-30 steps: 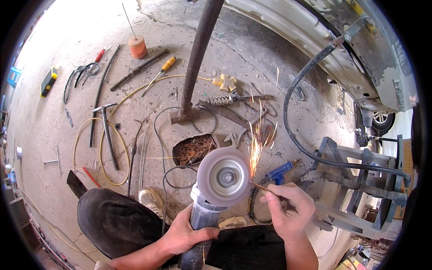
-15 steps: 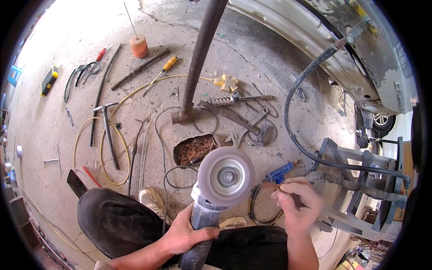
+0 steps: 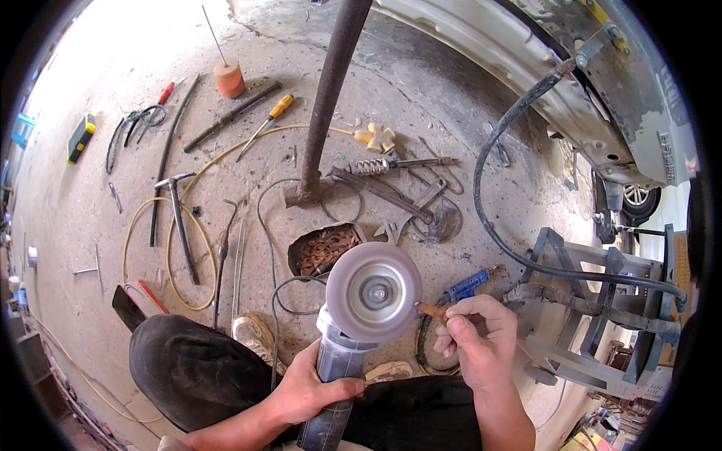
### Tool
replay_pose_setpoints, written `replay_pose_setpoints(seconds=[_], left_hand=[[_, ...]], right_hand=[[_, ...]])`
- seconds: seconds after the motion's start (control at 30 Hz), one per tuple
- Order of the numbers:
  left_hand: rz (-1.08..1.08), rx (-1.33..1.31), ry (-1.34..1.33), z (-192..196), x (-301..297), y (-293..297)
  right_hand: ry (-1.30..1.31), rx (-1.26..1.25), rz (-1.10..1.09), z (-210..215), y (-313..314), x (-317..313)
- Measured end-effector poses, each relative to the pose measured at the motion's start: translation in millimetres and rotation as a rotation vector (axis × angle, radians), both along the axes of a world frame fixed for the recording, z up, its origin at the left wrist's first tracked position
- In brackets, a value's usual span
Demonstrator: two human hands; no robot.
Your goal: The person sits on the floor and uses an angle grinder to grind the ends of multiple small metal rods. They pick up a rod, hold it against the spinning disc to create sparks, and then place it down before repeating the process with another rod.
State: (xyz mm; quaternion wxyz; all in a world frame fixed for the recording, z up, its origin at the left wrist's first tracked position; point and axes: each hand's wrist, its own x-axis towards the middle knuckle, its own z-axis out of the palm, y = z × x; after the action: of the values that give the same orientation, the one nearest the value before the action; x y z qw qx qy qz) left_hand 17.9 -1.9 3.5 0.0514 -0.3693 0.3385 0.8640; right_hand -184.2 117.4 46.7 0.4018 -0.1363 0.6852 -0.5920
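My left hand [image 3: 310, 389] is wrapped round the body of an angle grinder [image 3: 342, 370], whose round grey disc [image 3: 342, 297] faces up toward me. Between the thumb and fingers of my right hand [image 3: 485, 338] is a small rusty metal piece [image 3: 432, 309]. Its tip lies at the right edge of the disc; whether they touch I cannot tell. Just beyond the grinder, a cut-open container [image 3: 292, 263] holds many similar rusty pieces [image 3: 325, 249], and the disc covers its near right corner.
A thick rusty pole [image 3: 325, 113] rises from the floor ahead. Around it lie an adjustable wrench [image 3: 410, 214], a yellow-handled screwdriver [image 3: 265, 128], a hammer [image 3: 177, 225] and a yellow cable [image 3: 173, 278]. At right stand a grey metal frame [image 3: 549, 248], a black hose [image 3: 485, 195] and a blue air tool [image 3: 468, 287].
My right hand has moved left, bringing the rusty metal piece up to the disc's edge. The grinder in my left hand has shifted only slightly.
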Motion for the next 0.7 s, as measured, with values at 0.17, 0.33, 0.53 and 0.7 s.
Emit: replay_pose_setpoints(seconds=[0.17,0.33,0.53,0.7], left_hand=[[0.0,0.01,-0.004,0,0,0],[-0.015,0.017,0.019,1,3,-2],[0.02,0.01,-0.041,2,6,-3],[0.088,0.031,-0.074,3,14,-7]], right_hand=[[0.015,0.006,0.004,-8,-1,2],[0.013,0.0,0.017,-11,1,4],[0.099,0.048,0.135,-9,-2,0],[0.066,0.174,0.1,-50,-8,-20]])
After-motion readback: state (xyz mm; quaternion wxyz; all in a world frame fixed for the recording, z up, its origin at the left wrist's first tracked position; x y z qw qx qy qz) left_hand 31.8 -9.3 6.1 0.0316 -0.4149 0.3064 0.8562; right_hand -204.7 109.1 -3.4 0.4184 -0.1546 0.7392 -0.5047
